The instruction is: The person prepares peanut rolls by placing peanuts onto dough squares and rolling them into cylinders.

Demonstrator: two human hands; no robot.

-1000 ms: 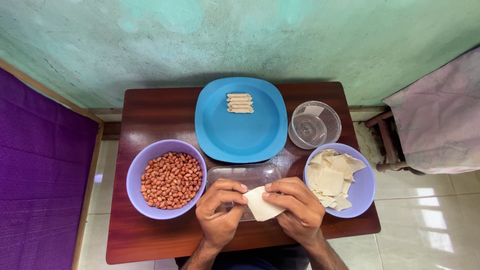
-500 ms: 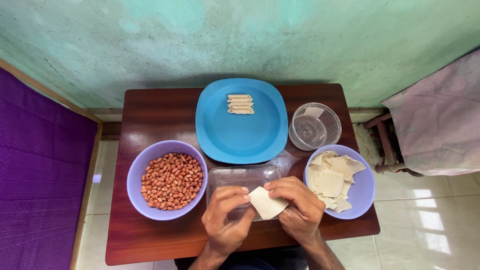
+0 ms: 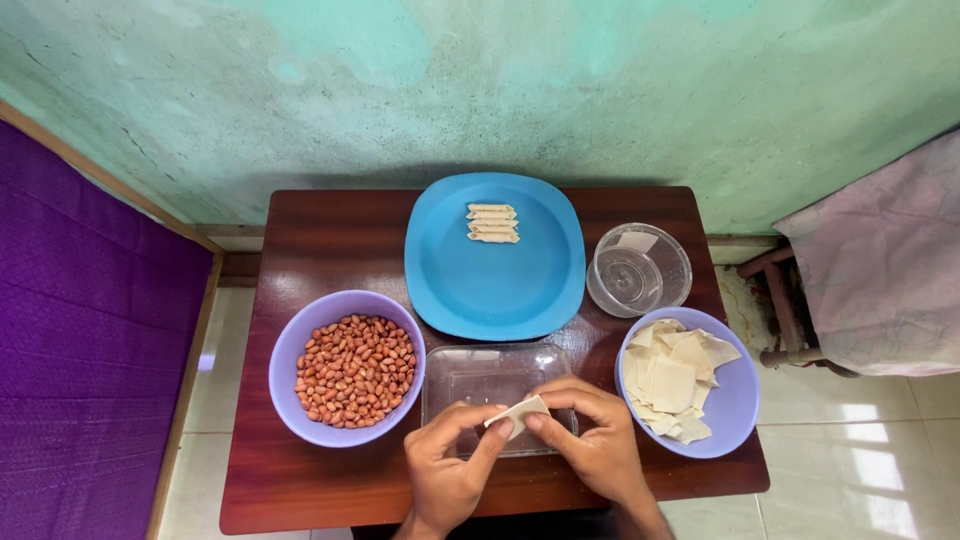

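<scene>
— What sits at the centre of it?

— A small pale, folded square of thin dough wrapper (image 3: 520,413), held just above the near edge of a clear rectangular plastic tray (image 3: 480,372). Both hands pinch it: the left hand (image 3: 447,470) grips its left end between thumb and fingertips, and the right hand (image 3: 590,438) grips its right end the same way. The fingers of the two hands nearly meet over the wrapper.

— And the tray itself?

— It lies flat on the dark red-brown wooden worktop (image 3: 310,240), at the front middle, partly covered by the hands. I cannot tell whether anything lies in it.

— What flanks it?

— To the left, just beside the tray, stands a round lilac plastic bowl (image 3: 290,350) full of red-skinned peanuts (image 3: 355,370). To the right, a second lilac bowl (image 3: 735,395) holds a loose stack of flat pale wrapper squares (image 3: 670,385); the right hand's wrist is near its rim.

— Further back?

— A sky-blue squarish plate with rounded corners (image 3: 490,285) sits behind the tray, and a few small rolled wrappers (image 3: 492,223) lie side by side near its far edge. Right of the plate, a clear round plastic container (image 3: 640,268) stands upright, close to the wrapper bowl.

— Around the worktop?

— A mottled green wall (image 3: 480,90) behind, a purple cloth (image 3: 80,340) to the left, and a pale pinkish cloth (image 3: 890,270) draped over a piece of wooden furniture to the right, above light floor tiles (image 3: 860,460).
</scene>
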